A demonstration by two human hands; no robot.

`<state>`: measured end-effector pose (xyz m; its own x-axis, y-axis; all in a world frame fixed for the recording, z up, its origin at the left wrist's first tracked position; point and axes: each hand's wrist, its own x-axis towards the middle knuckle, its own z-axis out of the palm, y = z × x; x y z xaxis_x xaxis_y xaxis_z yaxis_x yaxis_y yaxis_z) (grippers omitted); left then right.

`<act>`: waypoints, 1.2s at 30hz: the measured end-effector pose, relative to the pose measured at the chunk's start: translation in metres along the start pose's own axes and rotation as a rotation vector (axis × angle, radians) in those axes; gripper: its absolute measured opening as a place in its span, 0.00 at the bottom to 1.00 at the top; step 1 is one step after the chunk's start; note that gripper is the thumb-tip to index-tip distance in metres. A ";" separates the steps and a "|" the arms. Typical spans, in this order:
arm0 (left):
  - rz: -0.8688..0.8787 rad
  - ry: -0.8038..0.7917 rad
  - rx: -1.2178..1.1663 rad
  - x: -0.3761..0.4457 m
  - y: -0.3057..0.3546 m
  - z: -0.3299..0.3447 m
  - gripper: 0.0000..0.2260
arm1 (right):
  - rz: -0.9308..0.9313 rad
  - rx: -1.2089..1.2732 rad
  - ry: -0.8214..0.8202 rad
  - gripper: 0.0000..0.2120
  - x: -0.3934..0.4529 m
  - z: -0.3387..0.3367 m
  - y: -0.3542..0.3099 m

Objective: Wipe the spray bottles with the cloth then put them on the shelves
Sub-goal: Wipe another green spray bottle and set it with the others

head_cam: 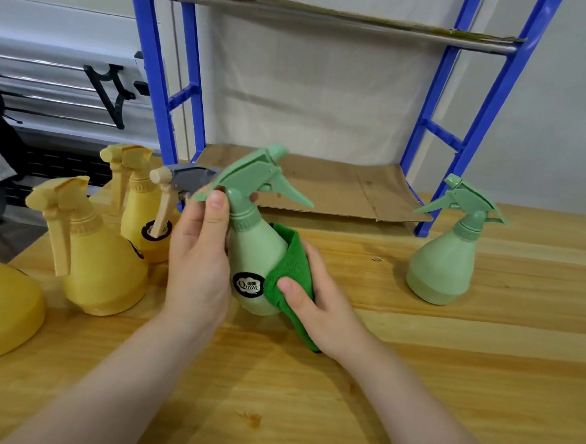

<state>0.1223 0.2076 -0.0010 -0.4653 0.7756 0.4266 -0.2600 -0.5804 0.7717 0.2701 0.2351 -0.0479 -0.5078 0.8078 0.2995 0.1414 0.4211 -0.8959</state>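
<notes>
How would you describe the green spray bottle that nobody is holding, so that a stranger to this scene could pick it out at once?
Start at the blue shelf frame on the wooden table. Just right of the frame's right foot, a pale green spray bottle stands upright by itself. Unlike the other green bottle, no hand or cloth touches it, and the yellow bottles cluster far left.

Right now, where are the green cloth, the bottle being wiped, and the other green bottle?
green cloth (pixel 281 276): head view, on the fold against the bottle.
held green bottle (pixel 254 250): head view, on its body.
standing green bottle (pixel 441 265): head view, on its body.
</notes>
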 end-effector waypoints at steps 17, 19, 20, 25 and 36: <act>-0.246 -0.366 0.038 -0.014 -0.012 0.005 0.14 | -0.018 0.156 0.173 0.15 -0.003 0.005 -0.019; -0.259 -0.361 0.043 -0.013 -0.012 0.004 0.16 | -0.009 0.223 0.144 0.14 -0.002 0.002 -0.016; -0.268 -0.356 0.045 -0.013 -0.012 0.004 0.17 | -0.009 0.249 0.123 0.14 -0.001 0.001 -0.016; -0.303 -0.231 -0.006 -0.008 -0.004 0.005 0.15 | 0.008 0.405 -0.012 0.15 0.002 -0.004 -0.017; -0.318 -0.276 -0.008 -0.005 -0.007 0.000 0.14 | 0.097 0.371 -0.134 0.16 -0.002 -0.011 -0.018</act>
<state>0.1265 0.2077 -0.0084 -0.1168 0.9533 0.2786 -0.3613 -0.3021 0.8822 0.2780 0.2306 -0.0285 -0.6168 0.7654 0.1839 -0.1093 0.1481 -0.9829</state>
